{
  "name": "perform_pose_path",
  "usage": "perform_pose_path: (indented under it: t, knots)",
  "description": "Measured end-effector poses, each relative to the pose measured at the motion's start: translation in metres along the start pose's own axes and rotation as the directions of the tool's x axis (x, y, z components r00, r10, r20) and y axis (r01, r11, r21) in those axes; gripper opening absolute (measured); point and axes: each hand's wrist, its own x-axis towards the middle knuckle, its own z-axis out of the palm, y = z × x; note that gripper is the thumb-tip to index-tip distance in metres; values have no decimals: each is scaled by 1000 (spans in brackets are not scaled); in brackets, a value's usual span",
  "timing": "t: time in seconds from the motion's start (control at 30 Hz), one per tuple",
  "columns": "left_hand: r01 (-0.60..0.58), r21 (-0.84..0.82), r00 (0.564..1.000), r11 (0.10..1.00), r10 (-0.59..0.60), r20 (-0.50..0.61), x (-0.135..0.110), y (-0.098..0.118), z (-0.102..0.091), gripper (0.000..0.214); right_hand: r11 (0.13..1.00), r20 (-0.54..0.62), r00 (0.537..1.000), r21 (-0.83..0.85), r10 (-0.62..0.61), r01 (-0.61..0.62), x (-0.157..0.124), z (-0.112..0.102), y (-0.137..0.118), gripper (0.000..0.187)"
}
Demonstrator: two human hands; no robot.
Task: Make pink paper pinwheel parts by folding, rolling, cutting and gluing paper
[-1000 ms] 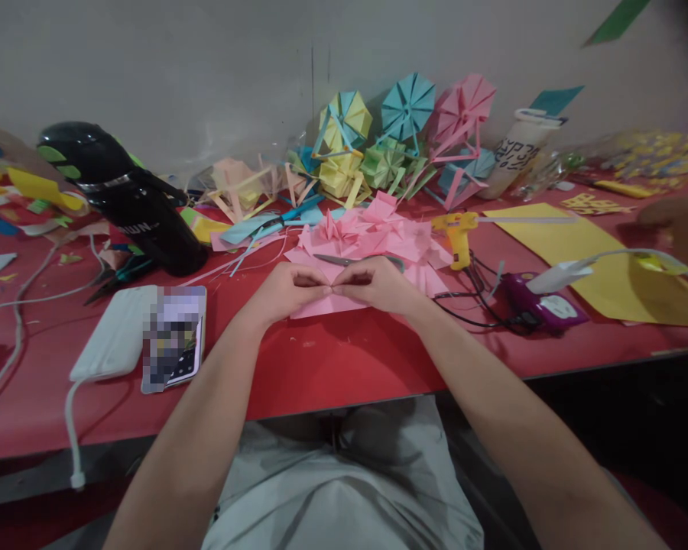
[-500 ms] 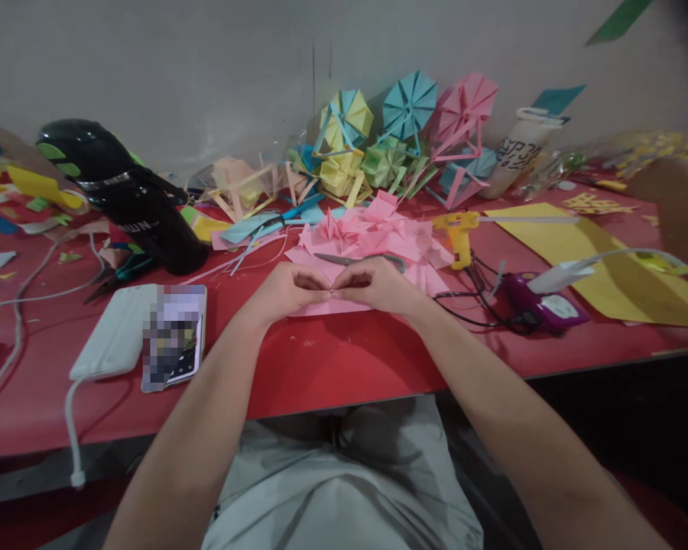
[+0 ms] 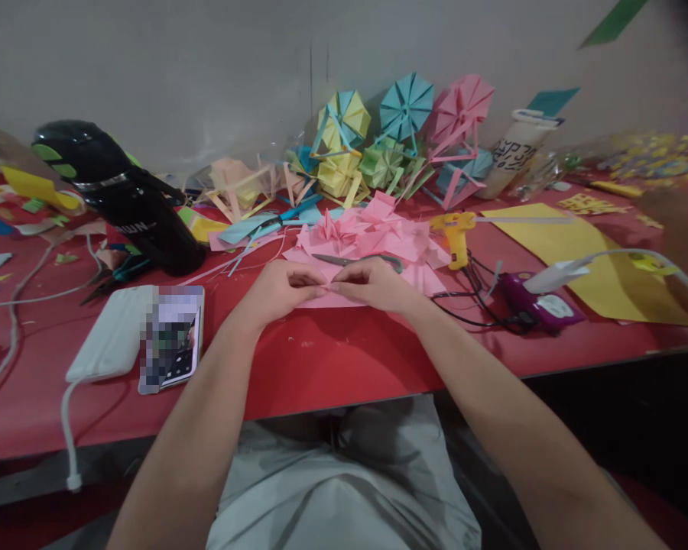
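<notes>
My left hand [image 3: 280,289] and my right hand [image 3: 378,286] meet fingertip to fingertip low over the table. Both thumbs and forefingers are pinched on a piece of pink paper [image 3: 332,303], whose folds are mostly covered by my fingers. Just beyond the hands lies a pair of scissors [image 3: 328,260], its blades pointing left. It rests on a heap of folded pink paper pieces [image 3: 381,233] that spreads behind and to the right of my fingers.
Right of the heap are a yellow glue gun [image 3: 457,237], a purple power socket [image 3: 536,302] with cables and a yellow sheet [image 3: 613,286]. A black bottle [image 3: 143,218], white power bank [image 3: 115,332] and phone [image 3: 177,363] stand left. Paper wheels [image 3: 407,107] line the wall.
My fingers have shifted slightly along the pink paper and still pinch it. The view has moved a little; the things on the table lie as before.
</notes>
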Motion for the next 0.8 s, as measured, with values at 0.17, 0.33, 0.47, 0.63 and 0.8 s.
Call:
perform_pose_path:
  t: [0.17, 0.33, 0.47, 0.63, 0.8]
  knots:
    - [20, -8, 999, 1000, -20, 37, 0, 2, -6, 24, 1000, -18, 999, -6, -29, 29, 0, 0, -1, 27]
    - [41, 28, 998, 999, -42, 37, 0, 2, -9, 28, 999, -26, 999, -20, -44, 43, 1, 0, -1, 23]
    - [53, 53, 998, 997, -55, 29, 0, 1, -8, 28, 999, -24, 999, -4, -39, 39, 1, 0, 0, 24]
    - [42, 12, 999, 999, -42, 7, 1, -2, -5, 21, 1000, -31, 999, 17, -24, 25, 1, 0, 1, 26]
    - [10, -26, 1000, 1000, -10, -1, 2, -3, -4, 18, 997, -27, 999, 78, -17, 19, 1, 1, 2, 26]
